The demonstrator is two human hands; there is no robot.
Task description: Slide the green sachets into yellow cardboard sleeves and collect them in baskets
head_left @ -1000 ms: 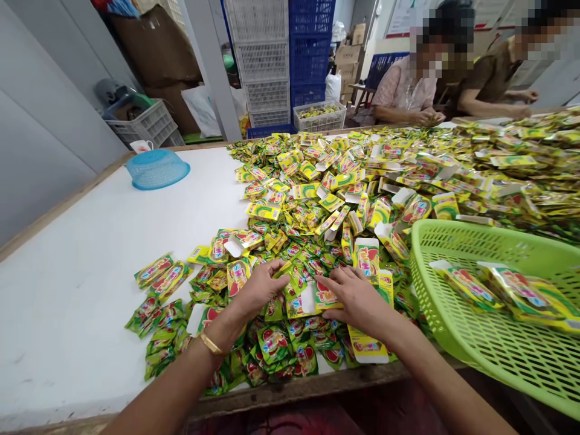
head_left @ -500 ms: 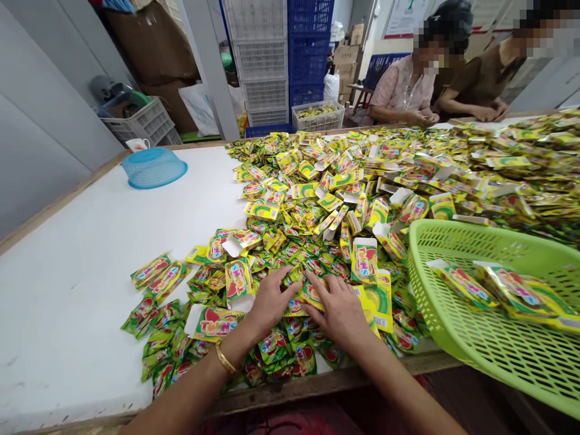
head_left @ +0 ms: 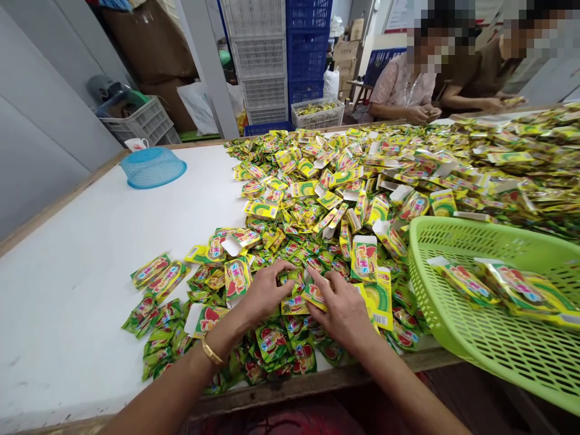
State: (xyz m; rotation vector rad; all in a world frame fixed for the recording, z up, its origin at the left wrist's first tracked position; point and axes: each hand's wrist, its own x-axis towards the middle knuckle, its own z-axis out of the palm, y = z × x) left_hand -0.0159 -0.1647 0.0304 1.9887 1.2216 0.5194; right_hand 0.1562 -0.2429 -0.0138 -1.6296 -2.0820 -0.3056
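My left hand curls its thumb and fingers around a small green candy packet over the pile. Facing it, my right hand grips a yellow-and-green "TWINS" box between thumb and fingers; the hand covers the box's right part. Under and around both hands lie many green packets with watermelon prints. A "TWINS" box with a white flap rests by my left wrist, and another box lies beyond my right hand.
A green plastic basket holding several boxes stands at the right table edge. An upturned blue basket and a white cup are at the far left. Packets and boxes heap toward the back right, where two co-workers sit.
My left hand has shifted slightly left, and the gap between my hands is wider. The box in my right hand has tilted a little. A co-worker's hand now holds something yellowish.
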